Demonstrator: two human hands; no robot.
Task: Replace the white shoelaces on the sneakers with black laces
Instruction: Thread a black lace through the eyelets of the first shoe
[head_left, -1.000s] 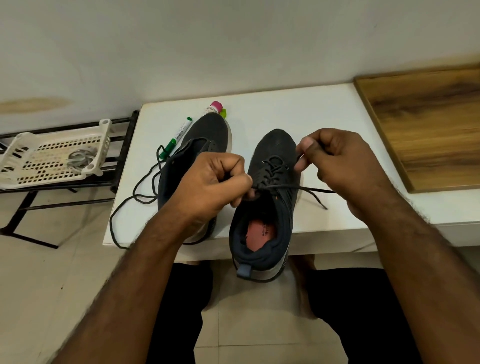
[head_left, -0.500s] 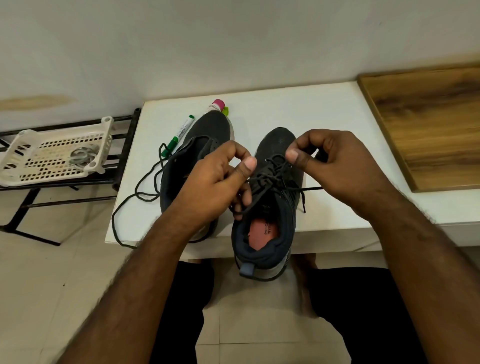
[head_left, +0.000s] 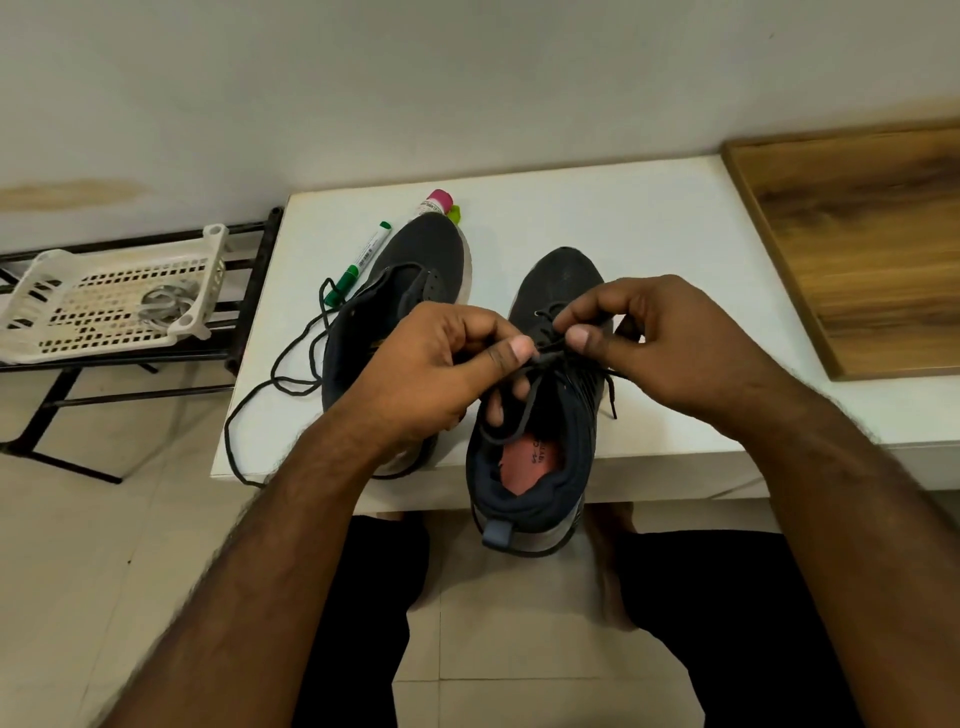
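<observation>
- basket (head_left: 78, 312): white perforated plastic, on a black metal rack (head_left: 249, 291) left of the desk; grey bands lie in it
- desk (head_left: 623, 218): smooth white top; a wooden board (head_left: 872, 249) with dark grain lies on its right part
- loose lace (head_left: 275, 379): thin black cord, curling over the desk's left edge beside the left shoe
- marker (head_left: 361, 260): white barrel, green caps, lying slantwise just left of the left shoe's toe
- bottle (head_left: 435, 203): pink cap, behind that toe; mostly hidden
- left shoe (head_left: 415, 270): dark mesh, pale sole, eyelets bare, flat on the desk
- left hand (head_left: 441, 369): fingers curled, thumb and forefinger pinching the lace (head_left: 524, 410) over the right shoe's tongue
- right shoe (head_left: 545, 467): dark mesh, pink insole, heel overhanging the desk's near edge; black lace threaded through its eyelets, a loop drooping over the opening
- right hand (head_left: 670, 343): fingers curled, thumb and forefinger pinching the same lace just beside the left thumb; a free end hangs to the right
</observation>
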